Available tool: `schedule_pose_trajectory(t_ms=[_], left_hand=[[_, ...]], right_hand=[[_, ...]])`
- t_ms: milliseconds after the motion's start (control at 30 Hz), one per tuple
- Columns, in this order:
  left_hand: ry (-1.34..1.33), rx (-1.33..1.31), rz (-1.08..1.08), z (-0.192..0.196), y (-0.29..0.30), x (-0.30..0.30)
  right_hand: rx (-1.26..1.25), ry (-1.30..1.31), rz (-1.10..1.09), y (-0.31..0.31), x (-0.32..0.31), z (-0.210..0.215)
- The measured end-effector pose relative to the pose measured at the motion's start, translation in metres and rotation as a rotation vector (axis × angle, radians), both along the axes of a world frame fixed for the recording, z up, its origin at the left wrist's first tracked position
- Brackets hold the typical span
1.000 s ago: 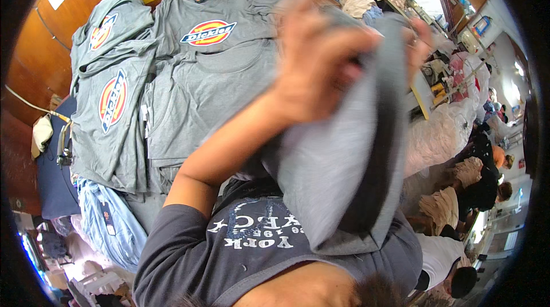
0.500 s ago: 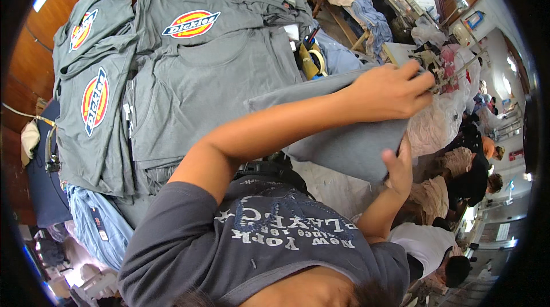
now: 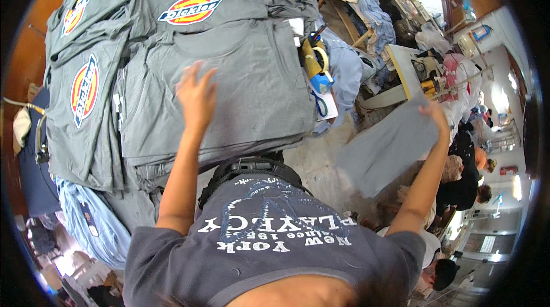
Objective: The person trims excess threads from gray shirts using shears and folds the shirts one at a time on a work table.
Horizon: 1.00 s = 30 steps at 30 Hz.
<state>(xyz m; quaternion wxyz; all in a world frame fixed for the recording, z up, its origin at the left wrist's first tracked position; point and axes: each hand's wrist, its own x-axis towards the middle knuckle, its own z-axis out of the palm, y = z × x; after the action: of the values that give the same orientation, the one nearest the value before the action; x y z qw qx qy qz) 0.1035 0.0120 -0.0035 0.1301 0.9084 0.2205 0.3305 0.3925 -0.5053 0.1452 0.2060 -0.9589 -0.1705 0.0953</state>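
My left hand (image 3: 196,99) hovers over, or rests lightly on, a stack of grey shirts (image 3: 252,89), its fingers spread and slightly smeared by motion. Whether it touches the top shirt I cannot tell. Off to the right, my right hand (image 3: 436,117) grips a corner of a grey cloth piece (image 3: 392,144), which hangs out beside the table, blurred at its lower edge. Farther back and to the left lie more grey shirts with a round red and yellow print (image 3: 190,9) on the chest.
Scissors with blue handles (image 3: 319,103) and a roll of yellowish tape (image 3: 321,58) lie at the stack's right edge. Light blue denim (image 3: 94,221) hangs at the near left. Beyond the right arm are a sewing machine table (image 3: 404,69), heaps of cloth and seated people.
My left hand has let go of the grey cloth and swung left over the shirt stack. My right hand has carried the cloth outward to the right.
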Motion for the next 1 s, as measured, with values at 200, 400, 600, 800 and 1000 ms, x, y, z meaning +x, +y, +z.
schedule_pose_trajectory(t_ms=[200, 400, 600, 800, 1000], left_hand=[[0.296, 0.187, 0.398, -0.041, 0.024, -0.070], [0.327, 0.189, 0.467, -0.041, 0.025, -0.079], [0.321, 0.157, 0.476, -0.045, 0.027, -0.078], [0.205, 0.090, 0.280, -0.009, 0.048, -0.094], [0.183, -0.355, 0.287, -0.012, 0.126, -0.171]], right_hand=[[-0.342, -0.762, 0.188, 0.171, 0.177, 0.037], [0.305, -0.822, 0.417, 0.418, 0.210, -0.027], [0.337, -0.484, 0.751, 0.525, 0.147, -0.162], [0.325, -0.288, 0.660, 0.378, -0.050, -0.095], [0.192, 0.114, 0.380, 0.243, -0.134, -0.149]])
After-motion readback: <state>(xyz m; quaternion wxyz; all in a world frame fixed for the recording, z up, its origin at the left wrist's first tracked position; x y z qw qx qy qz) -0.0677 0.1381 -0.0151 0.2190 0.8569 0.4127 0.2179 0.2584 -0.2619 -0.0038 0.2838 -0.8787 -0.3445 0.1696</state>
